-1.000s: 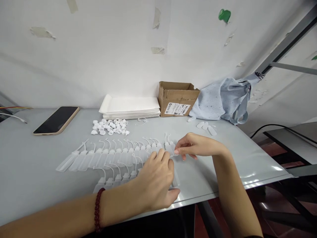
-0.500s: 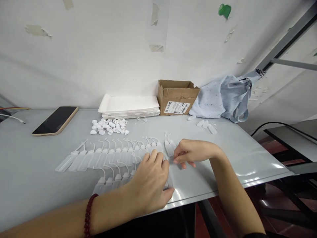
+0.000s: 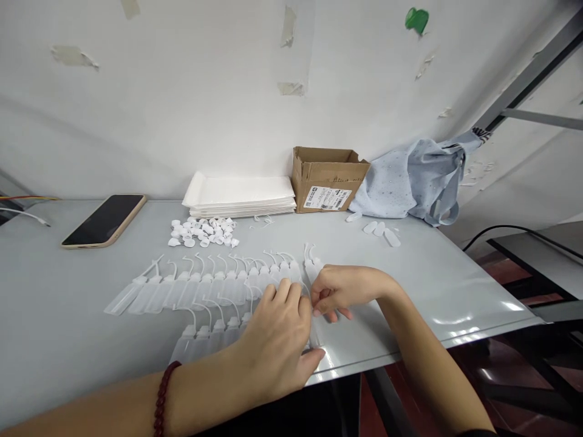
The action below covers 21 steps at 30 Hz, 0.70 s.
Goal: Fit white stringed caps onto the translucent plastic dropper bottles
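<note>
Two rows of small translucent plastic bottles with thin curved stems lie side by side on the grey table. My left hand, with a dark red bead bracelet on the wrist, rests curled over the right end of the near row. My right hand is beside it with fingers pinched together at the end of the far row; what they pinch is hidden. A heap of small white caps sits behind the rows.
A phone lies at the back left, with cables at the far left edge. A stack of white sheets, an open cardboard box and a pale blue cloth bag line the wall. A few loose bottles lie near the bag.
My right hand has drawn back and down toward my left hand, away from the two bottles at the far row's end. My left hand has barely moved.
</note>
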Each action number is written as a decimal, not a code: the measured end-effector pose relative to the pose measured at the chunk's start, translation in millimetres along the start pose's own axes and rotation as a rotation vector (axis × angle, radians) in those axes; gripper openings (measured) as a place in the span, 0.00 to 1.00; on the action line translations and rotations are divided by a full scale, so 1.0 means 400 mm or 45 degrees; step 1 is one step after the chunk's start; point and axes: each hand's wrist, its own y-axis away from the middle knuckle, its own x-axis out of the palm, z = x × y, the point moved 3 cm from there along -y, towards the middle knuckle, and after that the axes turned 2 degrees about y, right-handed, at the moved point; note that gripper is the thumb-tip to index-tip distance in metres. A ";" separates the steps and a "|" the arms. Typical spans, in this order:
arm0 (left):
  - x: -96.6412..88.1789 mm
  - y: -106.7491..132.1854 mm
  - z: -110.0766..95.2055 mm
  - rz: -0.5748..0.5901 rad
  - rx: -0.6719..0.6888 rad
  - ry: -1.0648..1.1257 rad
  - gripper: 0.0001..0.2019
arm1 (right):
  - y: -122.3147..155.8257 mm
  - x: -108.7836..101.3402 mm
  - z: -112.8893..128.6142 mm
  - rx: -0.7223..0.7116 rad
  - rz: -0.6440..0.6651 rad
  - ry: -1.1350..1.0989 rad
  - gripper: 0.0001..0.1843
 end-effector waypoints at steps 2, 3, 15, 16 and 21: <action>0.000 0.000 0.000 0.004 -0.005 0.012 0.18 | 0.000 0.001 -0.001 0.006 -0.003 0.008 0.10; 0.000 0.000 -0.001 0.011 -0.009 0.015 0.18 | 0.000 0.001 -0.001 0.010 -0.003 0.012 0.10; -0.003 0.004 0.000 0.059 -0.066 0.062 0.15 | 0.007 -0.004 0.002 0.042 0.004 0.029 0.13; -0.003 0.004 0.000 0.064 -0.062 0.063 0.15 | 0.008 -0.004 0.002 0.043 0.007 0.025 0.13; -0.004 0.007 0.002 0.062 -0.057 0.090 0.17 | 0.009 -0.004 0.002 0.059 0.020 0.008 0.12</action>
